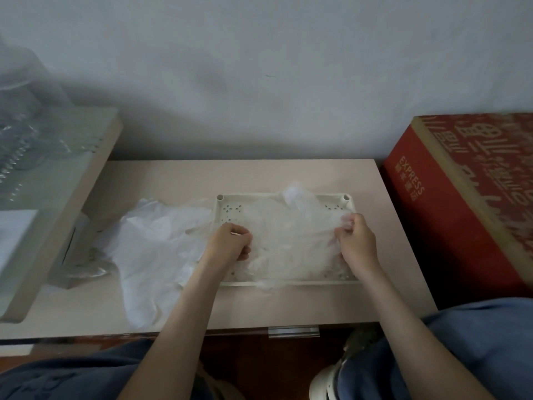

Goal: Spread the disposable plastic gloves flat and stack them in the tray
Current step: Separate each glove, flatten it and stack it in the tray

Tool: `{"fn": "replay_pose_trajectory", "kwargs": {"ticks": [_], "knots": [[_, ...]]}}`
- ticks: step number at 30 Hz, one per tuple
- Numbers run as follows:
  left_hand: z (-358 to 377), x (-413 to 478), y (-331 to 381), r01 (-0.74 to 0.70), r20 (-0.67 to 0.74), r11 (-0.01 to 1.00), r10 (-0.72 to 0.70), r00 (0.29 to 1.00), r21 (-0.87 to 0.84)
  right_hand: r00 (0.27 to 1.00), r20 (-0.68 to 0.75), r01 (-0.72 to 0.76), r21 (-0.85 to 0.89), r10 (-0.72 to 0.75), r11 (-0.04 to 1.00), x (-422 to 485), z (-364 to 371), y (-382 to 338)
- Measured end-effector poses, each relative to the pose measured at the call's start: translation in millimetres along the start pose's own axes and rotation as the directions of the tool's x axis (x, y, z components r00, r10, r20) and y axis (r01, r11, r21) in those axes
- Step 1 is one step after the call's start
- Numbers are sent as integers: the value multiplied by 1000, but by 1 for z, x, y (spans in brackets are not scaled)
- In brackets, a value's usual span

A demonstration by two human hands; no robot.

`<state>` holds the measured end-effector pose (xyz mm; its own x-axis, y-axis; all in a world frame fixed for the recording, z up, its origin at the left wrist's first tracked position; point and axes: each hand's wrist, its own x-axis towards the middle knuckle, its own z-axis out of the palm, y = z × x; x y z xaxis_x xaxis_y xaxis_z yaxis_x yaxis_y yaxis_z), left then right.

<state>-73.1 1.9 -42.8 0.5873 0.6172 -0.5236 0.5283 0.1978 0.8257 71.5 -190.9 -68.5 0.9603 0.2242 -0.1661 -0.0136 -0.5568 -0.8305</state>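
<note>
A cream perforated tray lies on the low table. A clear plastic glove is stretched over it, with one part sticking up at the tray's far edge. My left hand pinches the glove's left side and my right hand pinches its right side. Both hands hover over the tray. A loose pile of crumpled white gloves lies on the table to the left of the tray, partly overlapping its left rim.
A large red box with "EXPRESS" print stands close on the right. On the left is a raised beige surface with clear plastic things on it. The wall is right behind the table. My knees sit below the front edge.
</note>
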Motion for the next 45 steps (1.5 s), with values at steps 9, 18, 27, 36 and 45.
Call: {"fn": "replay_pose_trajectory", "kwargs": {"ticks": [9, 18, 27, 36, 45], "knots": [[15, -12, 5, -300, -332, 914, 382, 862, 274, 997, 4, 82, -50, -82, 995, -3, 5, 0], [40, -2, -36, -574, 501, 149, 345, 794, 806, 987, -28, 152, -145, -157, 978, -4, 9, 4], [39, 4, -36, -525, 497, 144, 193, 846, 839, 807, 432, 589, -542, -403, 599, -14, 26, -4], [-8, -30, -2, -562, 171, 336, 727, 665, 756, 846, 495, 505, -626, -198, 594, -10, 28, -2], [-67, -29, -29, 16, -220, 578, 285, 933, 816, 749, 571, 602, -375, -336, 704, -62, 83, -48]]}}
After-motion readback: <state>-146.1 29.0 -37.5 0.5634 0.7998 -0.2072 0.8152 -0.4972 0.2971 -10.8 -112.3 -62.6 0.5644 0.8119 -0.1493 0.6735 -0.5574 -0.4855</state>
